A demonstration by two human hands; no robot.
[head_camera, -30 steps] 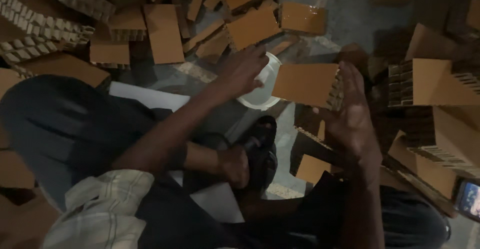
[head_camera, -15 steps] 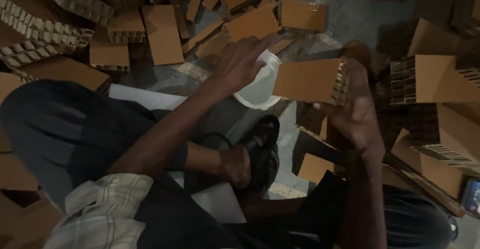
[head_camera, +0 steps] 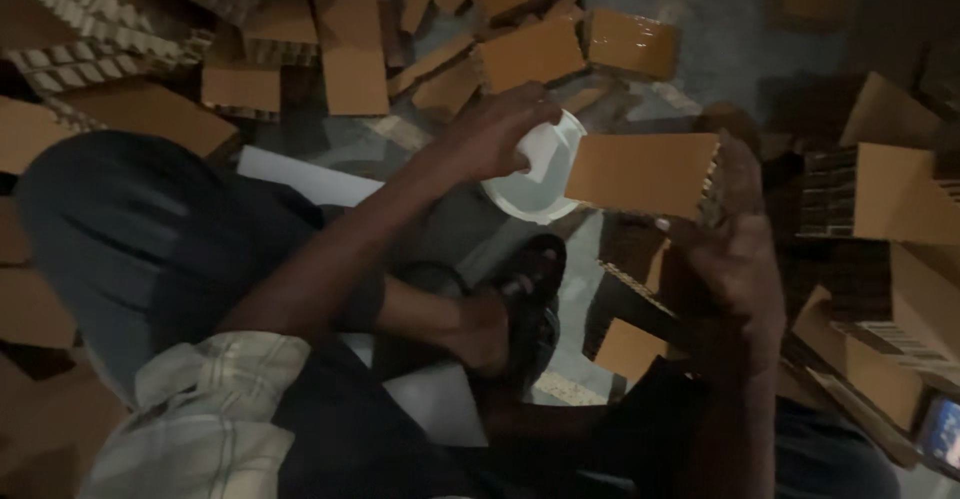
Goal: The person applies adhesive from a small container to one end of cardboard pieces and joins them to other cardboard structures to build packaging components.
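My left hand [head_camera: 497, 131] reaches forward over a white bowl [head_camera: 528, 199] on the floor. Its fingers curl down onto a white part at the bowl's near rim, and what they grip is hidden. My right hand [head_camera: 735, 251] holds a flat brown cardboard block [head_camera: 640, 173] by its right end, with the honeycomb edge against my fingers. The block hovers just right of the bowl, partly over its rim. Below the bowl, my foot in a dark sandal [head_camera: 525, 309] rests on the floor.
Many brown cardboard pieces [head_camera: 350, 49] lie scattered on the grey floor ahead and to the left. Stacked honeycomb cardboard blocks [head_camera: 900, 209] stand at the right. A white sheet [head_camera: 300, 177] lies under my leg. The lighting is dim.
My left hand has shifted slightly further over the bowl and curled its fingers down. The cardboard block in my right hand has moved a little to the right and levelled out.
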